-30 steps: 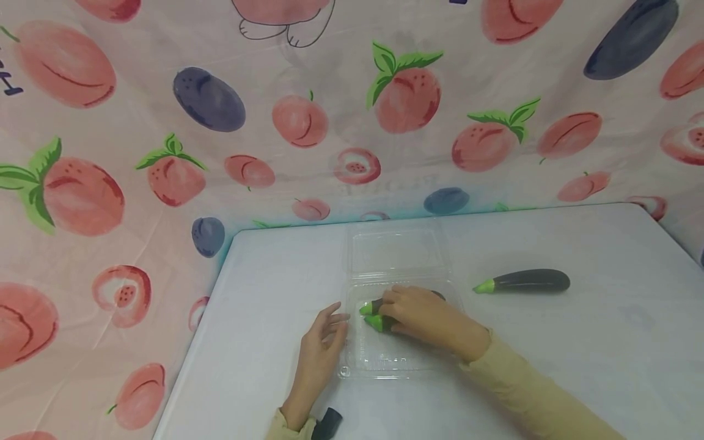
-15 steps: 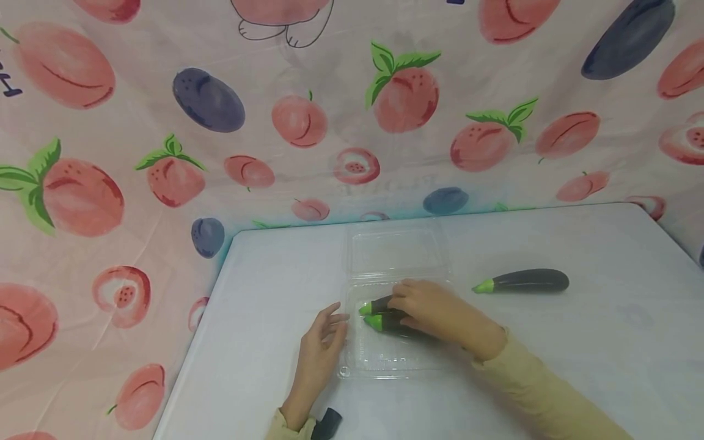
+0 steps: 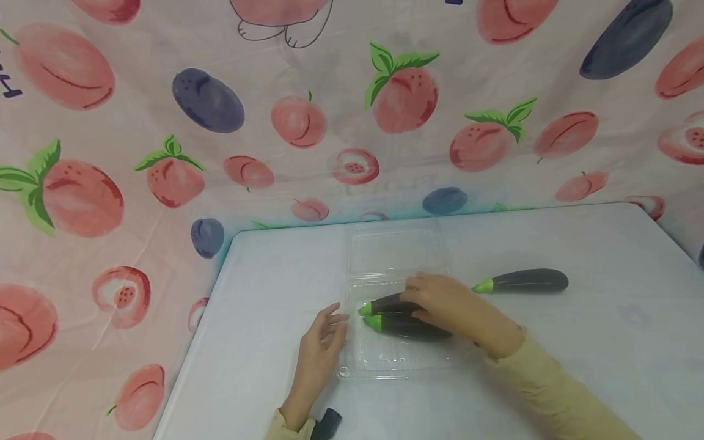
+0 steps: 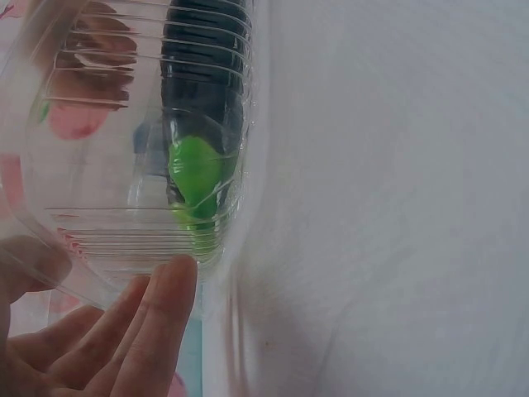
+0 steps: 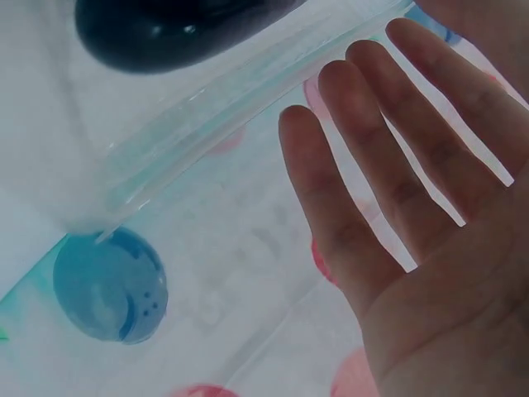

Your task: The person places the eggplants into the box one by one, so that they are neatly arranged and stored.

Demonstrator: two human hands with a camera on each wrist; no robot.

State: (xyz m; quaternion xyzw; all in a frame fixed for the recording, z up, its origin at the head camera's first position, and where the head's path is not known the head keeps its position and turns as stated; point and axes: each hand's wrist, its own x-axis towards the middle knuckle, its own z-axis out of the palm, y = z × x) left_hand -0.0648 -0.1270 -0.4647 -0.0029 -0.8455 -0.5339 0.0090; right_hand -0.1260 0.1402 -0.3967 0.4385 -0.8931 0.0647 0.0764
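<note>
Two dark eggplants with bright green caps lie side by side in the base of a clear plastic clamshell box [image 3: 379,357]. One is the rear eggplant [image 3: 385,304], partly hidden by my right hand [image 3: 448,305]; the other is the front eggplant [image 3: 412,326]. My right hand is over their right ends, and the right wrist view shows its fingers straight and spread, holding nothing, beside a rounded eggplant end [image 5: 173,33]. My left hand [image 3: 321,342] touches the box's left side with extended fingers [image 4: 165,314]. Through the clear wall, a green cap [image 4: 197,169] shows.
The box's open lid [image 3: 395,252] lies flat behind its base. A third eggplant [image 3: 530,280] rests on the white table [image 3: 605,342] to the right. A dark object [image 3: 327,423] is at my left wrist. A fruit-print cloth [image 3: 330,73] hangs behind the table.
My right hand has slid right and slightly back off the eggplants, uncovering more of both. The eggplants, box and left hand stay where they were.
</note>
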